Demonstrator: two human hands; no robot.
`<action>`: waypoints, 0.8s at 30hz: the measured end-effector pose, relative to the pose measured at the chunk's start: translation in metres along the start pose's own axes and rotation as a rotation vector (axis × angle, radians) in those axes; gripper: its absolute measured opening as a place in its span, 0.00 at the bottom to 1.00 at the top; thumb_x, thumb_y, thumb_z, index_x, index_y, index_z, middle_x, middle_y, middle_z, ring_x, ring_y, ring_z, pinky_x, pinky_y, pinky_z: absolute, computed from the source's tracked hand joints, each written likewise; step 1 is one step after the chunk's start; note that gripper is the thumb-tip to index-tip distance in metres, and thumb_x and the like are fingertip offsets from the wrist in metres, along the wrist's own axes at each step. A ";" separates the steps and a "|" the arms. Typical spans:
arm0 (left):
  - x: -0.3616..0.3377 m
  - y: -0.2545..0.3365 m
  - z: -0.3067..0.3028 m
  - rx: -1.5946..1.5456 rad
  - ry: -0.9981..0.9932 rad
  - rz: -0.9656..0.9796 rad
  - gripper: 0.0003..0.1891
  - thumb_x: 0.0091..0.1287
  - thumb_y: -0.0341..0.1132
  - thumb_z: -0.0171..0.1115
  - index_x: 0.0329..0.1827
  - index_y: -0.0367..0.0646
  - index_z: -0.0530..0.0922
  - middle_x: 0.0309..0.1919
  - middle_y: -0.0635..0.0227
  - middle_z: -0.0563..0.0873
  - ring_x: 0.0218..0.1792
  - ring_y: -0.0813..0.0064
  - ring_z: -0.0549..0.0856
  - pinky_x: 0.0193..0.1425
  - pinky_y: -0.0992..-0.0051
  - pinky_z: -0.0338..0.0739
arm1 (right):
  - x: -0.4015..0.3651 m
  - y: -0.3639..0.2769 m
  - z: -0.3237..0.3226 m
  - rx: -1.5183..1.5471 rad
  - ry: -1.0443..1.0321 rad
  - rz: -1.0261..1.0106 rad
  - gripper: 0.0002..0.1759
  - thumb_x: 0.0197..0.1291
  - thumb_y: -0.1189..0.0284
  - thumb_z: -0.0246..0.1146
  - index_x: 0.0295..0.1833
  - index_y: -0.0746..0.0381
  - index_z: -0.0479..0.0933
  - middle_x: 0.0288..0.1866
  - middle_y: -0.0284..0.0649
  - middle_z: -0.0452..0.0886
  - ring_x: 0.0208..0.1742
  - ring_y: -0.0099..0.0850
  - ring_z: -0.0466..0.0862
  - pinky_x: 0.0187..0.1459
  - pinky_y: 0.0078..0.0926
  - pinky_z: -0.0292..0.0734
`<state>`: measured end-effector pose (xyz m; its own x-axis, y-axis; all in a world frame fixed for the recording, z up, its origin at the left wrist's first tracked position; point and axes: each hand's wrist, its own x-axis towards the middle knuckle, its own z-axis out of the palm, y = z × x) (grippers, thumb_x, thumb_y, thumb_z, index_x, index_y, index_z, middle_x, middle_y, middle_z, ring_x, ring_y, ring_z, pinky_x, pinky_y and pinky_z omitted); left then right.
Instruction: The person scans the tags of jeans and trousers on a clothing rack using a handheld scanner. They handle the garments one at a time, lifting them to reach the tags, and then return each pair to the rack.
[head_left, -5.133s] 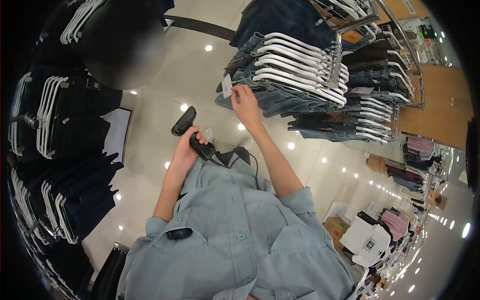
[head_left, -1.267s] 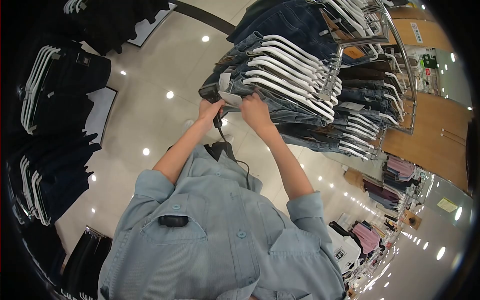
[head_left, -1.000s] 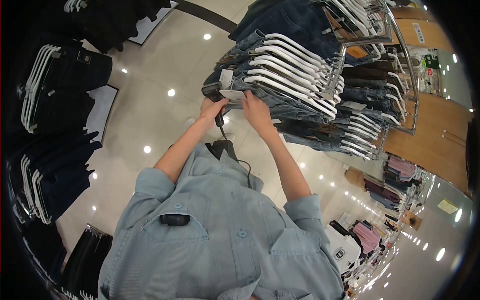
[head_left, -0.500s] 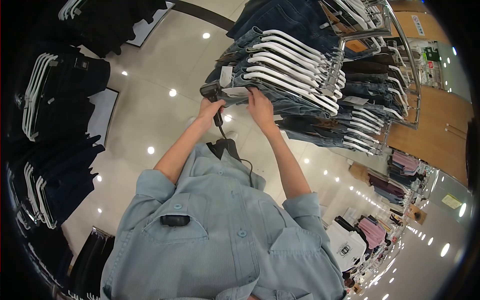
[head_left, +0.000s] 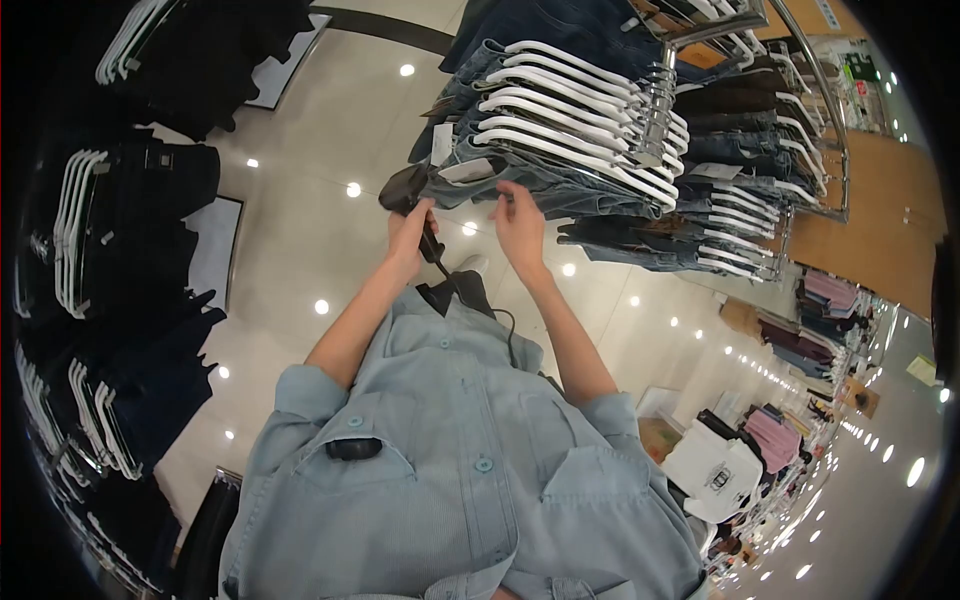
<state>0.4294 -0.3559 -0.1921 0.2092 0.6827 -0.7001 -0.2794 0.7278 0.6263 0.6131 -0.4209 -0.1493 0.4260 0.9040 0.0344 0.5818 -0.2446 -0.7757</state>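
Note:
My left hand is wrapped around the handle of a black barcode scanner, whose cord runs down past my shirt front. The scanner's head is beside the front pair of jeans on the rack. A white price tag lies against that denim, and another white tag hangs just behind it. Close to the jeans, my right hand has its fingers loosely bent and apart, with nothing between them; the fingertips are just right of the nearer tag.
White hangers carry the jeans on a chrome rack. More jeans hang lower on the right. Dark trousers line the left side. White and pink tops are at lower right, above a glossy tiled floor.
My right hand has let go of the white tag and drawn back slightly. The scanner has moved a little left, its head turned away from the tag.

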 end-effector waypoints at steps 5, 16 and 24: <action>-0.061 0.015 0.001 0.002 -0.144 0.009 0.09 0.69 0.38 0.69 0.38 0.44 0.78 0.25 0.72 0.80 0.27 0.79 0.80 0.31 0.76 0.74 | -0.061 0.008 0.015 0.162 -0.109 0.240 0.10 0.72 0.74 0.61 0.55 0.65 0.79 0.44 0.46 0.88 0.31 0.37 0.91 0.33 0.35 0.83; -0.097 0.010 0.053 0.081 -0.120 -0.158 0.11 0.73 0.39 0.70 0.44 0.46 0.76 0.28 0.73 0.79 0.30 0.77 0.80 0.38 0.72 0.77 | -0.106 0.005 0.017 0.265 -0.151 0.481 0.17 0.74 0.63 0.60 0.51 0.67 0.82 0.41 0.48 0.90 0.40 0.42 0.91 0.43 0.37 0.83; -0.071 -0.008 0.081 -0.070 -0.121 -0.285 0.13 0.73 0.39 0.69 0.37 0.48 0.71 0.27 0.74 0.74 0.31 0.76 0.77 0.39 0.67 0.77 | -0.103 0.004 -0.012 0.426 -0.057 0.637 0.28 0.78 0.52 0.52 0.48 0.68 0.84 0.42 0.52 0.89 0.45 0.47 0.89 0.50 0.38 0.80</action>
<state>0.4925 -0.4051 -0.1193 0.3971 0.4573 -0.7957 -0.2567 0.8878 0.3821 0.5804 -0.5192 -0.1486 0.5462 0.6532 -0.5244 -0.0860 -0.5790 -0.8108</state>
